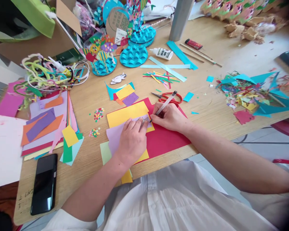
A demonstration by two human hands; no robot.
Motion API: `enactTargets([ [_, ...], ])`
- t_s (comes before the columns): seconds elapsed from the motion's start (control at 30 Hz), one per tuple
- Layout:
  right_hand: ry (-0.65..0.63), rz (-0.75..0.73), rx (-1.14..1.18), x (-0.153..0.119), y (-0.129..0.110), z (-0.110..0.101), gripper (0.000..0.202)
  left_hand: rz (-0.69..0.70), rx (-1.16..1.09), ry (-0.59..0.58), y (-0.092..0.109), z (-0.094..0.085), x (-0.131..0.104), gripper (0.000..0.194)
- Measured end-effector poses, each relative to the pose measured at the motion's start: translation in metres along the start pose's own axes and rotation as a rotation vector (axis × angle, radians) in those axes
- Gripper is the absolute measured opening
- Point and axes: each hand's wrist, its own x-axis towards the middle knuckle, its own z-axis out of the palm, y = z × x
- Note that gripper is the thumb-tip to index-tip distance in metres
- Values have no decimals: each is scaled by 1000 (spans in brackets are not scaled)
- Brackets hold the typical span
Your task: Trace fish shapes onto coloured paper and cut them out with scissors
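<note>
My right hand is closed around a pen with a clear barrel and a dark cap end. Its tip meets a light purple sheet of paper, beside some dark drawn lines. My left hand lies with its fingers resting on that purple sheet, pressing it down and covering part of the lines. Under the purple sheet are a yellow paper and a large red sheet. A pale green paper sticks out to the left. Red-handled scissors lie just beyond my right hand.
Paper scraps are heaped at right. Coloured sheets and a phone lie at left. Farther back are a glue bottle, blue honeycomb discs, paper strips, a paper fish and a grey post.
</note>
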Motion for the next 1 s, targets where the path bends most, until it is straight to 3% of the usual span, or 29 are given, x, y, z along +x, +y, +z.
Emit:
enactTargets([
  [1.0,8,-10,-9,0,1,0,16,-3,-14,-2,1,1,0,42],
])
